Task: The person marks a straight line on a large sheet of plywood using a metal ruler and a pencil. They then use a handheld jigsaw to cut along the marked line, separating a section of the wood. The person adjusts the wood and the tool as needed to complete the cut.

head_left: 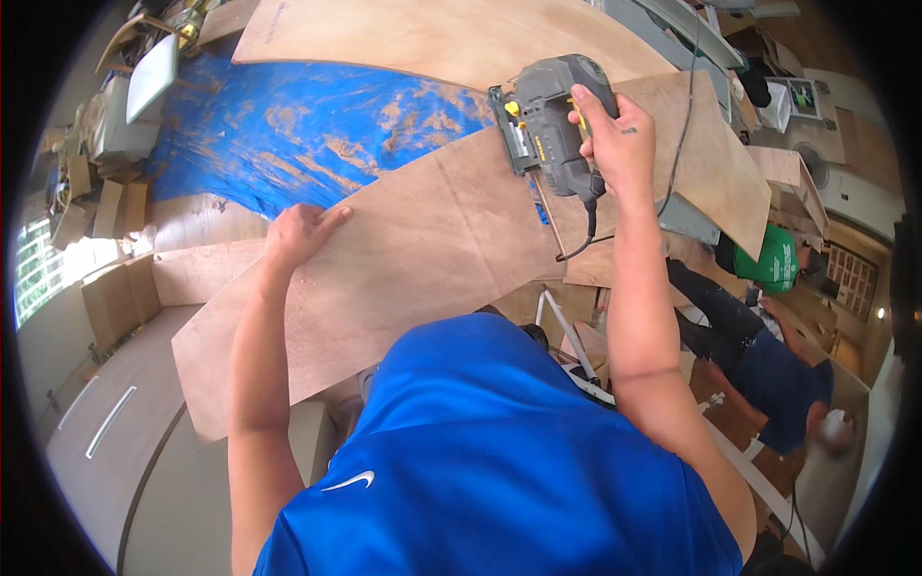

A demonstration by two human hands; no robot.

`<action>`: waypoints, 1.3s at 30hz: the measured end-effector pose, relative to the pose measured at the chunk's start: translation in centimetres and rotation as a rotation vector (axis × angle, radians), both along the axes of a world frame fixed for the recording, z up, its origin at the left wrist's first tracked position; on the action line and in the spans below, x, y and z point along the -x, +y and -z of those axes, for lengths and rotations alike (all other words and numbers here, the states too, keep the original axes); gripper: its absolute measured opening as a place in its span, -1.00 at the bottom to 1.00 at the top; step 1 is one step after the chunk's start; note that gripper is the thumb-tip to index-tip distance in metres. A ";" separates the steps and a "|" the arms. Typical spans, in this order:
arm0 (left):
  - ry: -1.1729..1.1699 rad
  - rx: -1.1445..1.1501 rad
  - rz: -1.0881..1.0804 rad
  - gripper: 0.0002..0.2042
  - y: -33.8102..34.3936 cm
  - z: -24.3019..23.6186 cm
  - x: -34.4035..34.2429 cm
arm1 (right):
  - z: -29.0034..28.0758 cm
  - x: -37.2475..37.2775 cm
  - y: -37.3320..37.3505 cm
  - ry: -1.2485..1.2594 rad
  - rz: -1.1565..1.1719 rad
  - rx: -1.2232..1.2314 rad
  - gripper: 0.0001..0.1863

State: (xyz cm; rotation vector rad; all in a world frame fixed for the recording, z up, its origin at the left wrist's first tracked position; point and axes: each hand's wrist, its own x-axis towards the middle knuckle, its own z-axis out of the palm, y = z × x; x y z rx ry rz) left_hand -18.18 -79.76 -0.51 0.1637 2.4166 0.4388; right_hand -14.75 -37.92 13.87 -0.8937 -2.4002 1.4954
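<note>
My right hand [624,149] is closed round the handle of a dark grey and yellow corded jigsaw [567,130]. The jigsaw rests at the far edge of a thin brown plywood sheet [394,259] spread across in front of me. A narrow slot, with blue showing through, runs from beside the saw toward my body; on its right lies another stretch of plywood [706,163]. My left hand [303,233] grips the sheet's far edge on the left, thumb along the top and fingers curled at the rim. The saw's blade is hard to make out.
A larger plywood board [432,34] lies beyond. Between the boards shows a blue tarp [288,125] strewn with sawdust. The saw's black cord [684,134] loops past my right wrist. People [768,374] are at the right. Wood offcuts [110,206] stand at the left.
</note>
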 end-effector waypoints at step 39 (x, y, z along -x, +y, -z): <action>0.824 -0.034 -0.470 -0.53 -8.6 -26.4 3.5 | -9.1 -30.9 10.1 0.346 0.171 -0.006 -0.48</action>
